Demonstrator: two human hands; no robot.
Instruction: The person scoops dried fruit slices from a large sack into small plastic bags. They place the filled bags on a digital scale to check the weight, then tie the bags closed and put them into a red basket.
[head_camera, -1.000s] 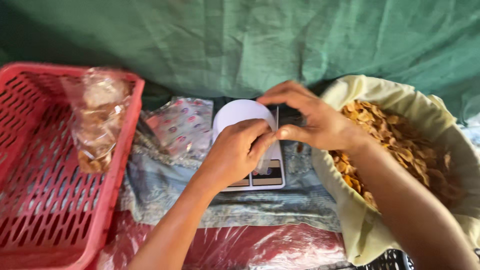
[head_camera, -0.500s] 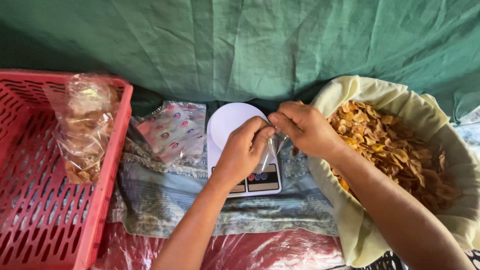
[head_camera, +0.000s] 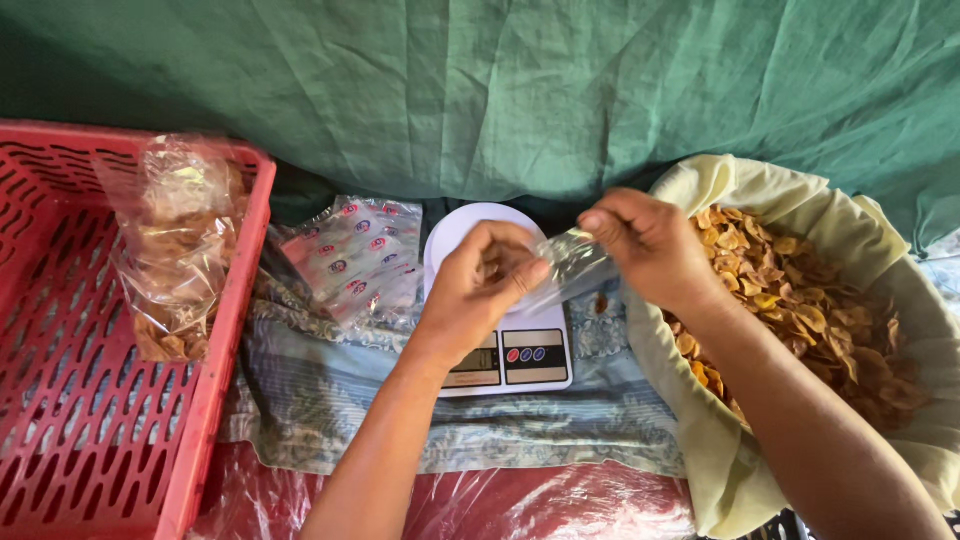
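Plastic, thin and clear, is what you have between your hands: one small empty bag (head_camera: 565, 268), crinkled and glossy, stretched just above the white kitchen scale (head_camera: 500, 335). Your left hand (head_camera: 480, 290) pinches one edge of it with thumb and fingertips; your right hand (head_camera: 650, 245) pinches the opposite edge, so both hands are closed on the same bag. It looks as if you are parting its mouth, though the film is too see-through to be sure.

The scale has a round white platform and a flat panel with a small display and three coloured buttons. It stands on a patterned blue cloth (head_camera: 500, 430).

To your right sits one basket lined with pale yellow cloth (head_camera: 760, 190), heaped with golden, curled chips (head_camera: 800, 310). To your left, one stack of printed clear bags (head_camera: 355, 260) lies flat, and one red slotted plastic crate (head_camera: 80, 400) holds a single filled chip bag (head_camera: 175, 250).
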